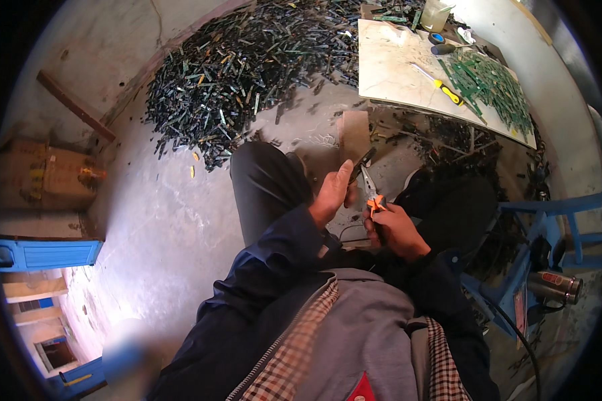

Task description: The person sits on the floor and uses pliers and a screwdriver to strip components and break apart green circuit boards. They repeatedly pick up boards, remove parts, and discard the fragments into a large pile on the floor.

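Between the thumb and fingers of my left hand (332,192) is a small dark strip (364,159), held tilted in front of my knees. It looks like a narrow circuit-board piece, though its details are too small to make out. My right hand (401,230) is wrapped round the orange and black handles of long-nose pliers (370,185). The pliers' metal jaws point up and left, close beside the strip; whether they touch it I cannot tell. Behind the strip, a flat brown piece of board (354,130) lies on the floor.
A big heap of dark strips (247,67) spreads over the floor ahead. At the far right, a pale board (391,70) bears green circuit-board strips (491,87) and a yellow-black screwdriver (448,92). To my right are a blue stool (515,267) and a metal flask (556,286). Cardboard boxes (47,175) stand left.
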A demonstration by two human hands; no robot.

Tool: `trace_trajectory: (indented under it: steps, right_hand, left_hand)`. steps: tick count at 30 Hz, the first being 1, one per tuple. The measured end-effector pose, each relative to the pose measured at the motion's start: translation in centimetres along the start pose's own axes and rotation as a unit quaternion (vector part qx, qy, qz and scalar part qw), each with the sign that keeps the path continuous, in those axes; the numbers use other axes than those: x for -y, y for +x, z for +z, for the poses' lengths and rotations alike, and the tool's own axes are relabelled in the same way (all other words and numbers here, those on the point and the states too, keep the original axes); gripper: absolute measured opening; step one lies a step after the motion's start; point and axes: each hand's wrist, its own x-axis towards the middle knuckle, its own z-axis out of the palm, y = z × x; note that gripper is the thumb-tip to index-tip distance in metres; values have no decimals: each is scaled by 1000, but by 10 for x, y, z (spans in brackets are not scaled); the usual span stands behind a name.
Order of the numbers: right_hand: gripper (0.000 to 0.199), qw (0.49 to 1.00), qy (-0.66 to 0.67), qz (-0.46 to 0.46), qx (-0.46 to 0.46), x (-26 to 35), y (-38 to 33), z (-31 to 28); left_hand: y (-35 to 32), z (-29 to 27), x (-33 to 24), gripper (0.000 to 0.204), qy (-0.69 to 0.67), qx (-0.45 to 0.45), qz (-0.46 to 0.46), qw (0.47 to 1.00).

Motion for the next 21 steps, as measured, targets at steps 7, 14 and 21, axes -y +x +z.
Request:
trace_trajectory:
  steps: [7, 14, 21]
  right_hand:
    - [28, 933, 324, 84, 133, 17, -12, 7]
    - [28, 916, -363, -89, -143, -22, 12, -5]
    - [36, 910, 363, 90, 176, 19, -15, 4]
  left_hand:
    - [2, 10, -10, 59, -90, 51, 17, 995]
    - [1, 16, -5, 58, -52, -77, -47, 995]
    - [-3, 16, -21, 59, -134, 60, -13, 989]
